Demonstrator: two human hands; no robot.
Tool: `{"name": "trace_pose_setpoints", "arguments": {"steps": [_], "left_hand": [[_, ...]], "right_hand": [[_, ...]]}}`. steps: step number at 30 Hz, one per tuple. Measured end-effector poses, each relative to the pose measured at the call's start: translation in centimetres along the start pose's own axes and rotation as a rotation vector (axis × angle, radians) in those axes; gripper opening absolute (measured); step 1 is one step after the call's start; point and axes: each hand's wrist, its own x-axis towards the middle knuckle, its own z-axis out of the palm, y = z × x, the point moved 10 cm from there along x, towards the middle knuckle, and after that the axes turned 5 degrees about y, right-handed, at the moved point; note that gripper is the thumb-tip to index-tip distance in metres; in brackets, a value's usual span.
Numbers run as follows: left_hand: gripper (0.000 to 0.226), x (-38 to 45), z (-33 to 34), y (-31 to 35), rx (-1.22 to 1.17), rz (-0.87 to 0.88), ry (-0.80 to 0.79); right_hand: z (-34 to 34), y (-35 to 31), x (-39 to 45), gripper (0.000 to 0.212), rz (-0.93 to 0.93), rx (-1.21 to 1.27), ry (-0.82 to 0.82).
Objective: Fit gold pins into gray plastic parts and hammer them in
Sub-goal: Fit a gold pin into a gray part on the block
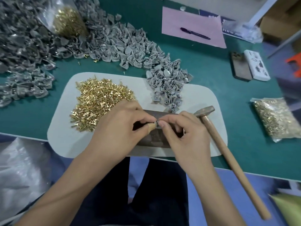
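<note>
Green table (211,75), both hands (120,126) (184,129) pinching small gray part (156,123), shiny gold pins (99,98) heaped

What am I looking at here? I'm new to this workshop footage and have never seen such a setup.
There is no machine: a person works with bare hands, filmed by one camera worn on the head, looking down at a green table. On a white mat lie a heap of gold pins and a smaller heap of gray plastic parts; many more are piled at the far left. The left hand and right hand pinch one small gray part between their fingers, above a dark block. A hammer lies unused beside the right hand. A pen rests on pink paper.
</note>
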Motion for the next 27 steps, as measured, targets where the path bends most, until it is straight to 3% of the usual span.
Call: {"name": "trace_pose_setpoints", "arguments": {"steps": [10, 16, 23, 27], "left_hand": [[0.009, -0.2, -0.1, 0.0, 0.043, 0.01, 0.022], [0.01, -0.2, 0.0, -0.1, 0.064, 0.007, 0.02], [0.011, -0.1, -0.3, 0.6, 0.12, 0.041, 0.039], [0.011, -0.2, -0.4, 0.7, 0.151, 0.048, 0.05]], "right_hand": [[-0.7, -1.9, 0.1, 0.005, -0.108, -0.182, -0.029], [-0.2, -4.7, 0.2, 0.017, -0.324, -0.478, -0.056], [-0.4, -2.2, 0.4, 0.008, -0.153, -0.234, -0.075], [-0.4, -1.8, 0.5, 0.006, -0.139, -0.234, -0.049]]}}
